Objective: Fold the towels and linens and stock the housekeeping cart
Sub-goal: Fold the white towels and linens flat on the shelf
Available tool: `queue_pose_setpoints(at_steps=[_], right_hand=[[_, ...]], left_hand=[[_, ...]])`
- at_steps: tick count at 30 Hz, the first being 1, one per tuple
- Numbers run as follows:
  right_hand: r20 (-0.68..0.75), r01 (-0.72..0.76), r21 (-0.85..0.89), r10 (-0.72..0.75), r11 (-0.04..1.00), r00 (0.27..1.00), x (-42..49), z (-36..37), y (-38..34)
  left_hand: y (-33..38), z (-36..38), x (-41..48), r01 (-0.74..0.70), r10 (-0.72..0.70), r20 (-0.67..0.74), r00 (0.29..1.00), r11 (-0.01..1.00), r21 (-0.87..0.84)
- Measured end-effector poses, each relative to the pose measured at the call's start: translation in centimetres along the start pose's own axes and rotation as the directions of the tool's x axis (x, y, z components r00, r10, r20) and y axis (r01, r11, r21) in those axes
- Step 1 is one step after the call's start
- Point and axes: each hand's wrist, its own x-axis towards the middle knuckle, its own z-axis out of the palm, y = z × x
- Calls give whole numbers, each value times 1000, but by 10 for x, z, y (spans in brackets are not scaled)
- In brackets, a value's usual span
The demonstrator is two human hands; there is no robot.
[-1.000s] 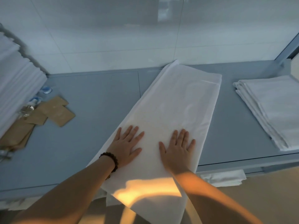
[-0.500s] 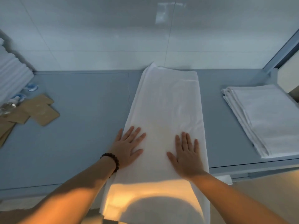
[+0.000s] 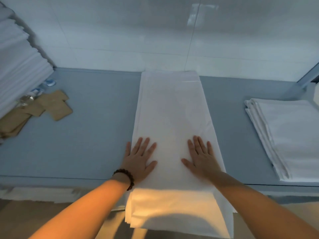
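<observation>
A long white linen [image 3: 172, 114], folded into a narrow strip, lies across the grey-blue cart top [image 3: 96, 131] from the back wall to the front edge, where its near end hangs over. My left hand [image 3: 139, 161], with a bead bracelet at the wrist, rests flat on the strip's left side, fingers spread. My right hand [image 3: 201, 159] lies flat on its right side, fingers spread too. Neither hand grips the cloth.
A folded white linen stack [image 3: 290, 137] sits at the right end of the top. At the left stands a tall pile of white towels [image 3: 19, 69], with brown paper packets [image 3: 53, 106] and small clear bottles [image 3: 27, 99] beside it. A white tiled wall closes the back.
The strip has turned from slanting to lying straight toward the wall. Both hands stayed flat on it and moved further apart, out to its side edges.
</observation>
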Motion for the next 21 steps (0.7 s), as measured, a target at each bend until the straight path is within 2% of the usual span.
queue_pose_setpoints(at_steps=[2, 5, 7, 10, 13, 15, 18, 21], right_hand=[[-8, 90, -2, -90, 996, 996, -6, -4, 13], [-58, 199, -77, -203, 977, 977, -24, -3, 42], [-50, 191, -57, -194, 980, 980, -33, 3, 58], [-58, 163, -29, -164, 986, 985, -32, 9, 67], [-70, 149, 4, -148, 989, 986, -23, 8, 66], [-59, 157, -33, -159, 987, 985, -21, 3, 67], [-86, 294, -114, -304, 949, 949, -38, -4, 78], [-33, 458, -205, -474, 865, 880, -69, 9, 108]], left_hand=[[3, -3, -1, -12, 12, -3, 1000, 999, 53], [10, -7, -4, -131, 132, -14, 991, 990, 42], [13, -8, -6, -169, 169, -8, 986, 986, 9], [13, -8, 0, -128, 128, -3, 992, 992, 5], [7, -11, 14, -113, 111, 74, 991, 993, 20], [5, -17, 20, -126, 120, 119, 986, 991, 40], [-1, -19, 7, -187, 175, 139, 975, 979, 85], [-22, -16, -29, -384, 364, 136, 922, 907, 176]])
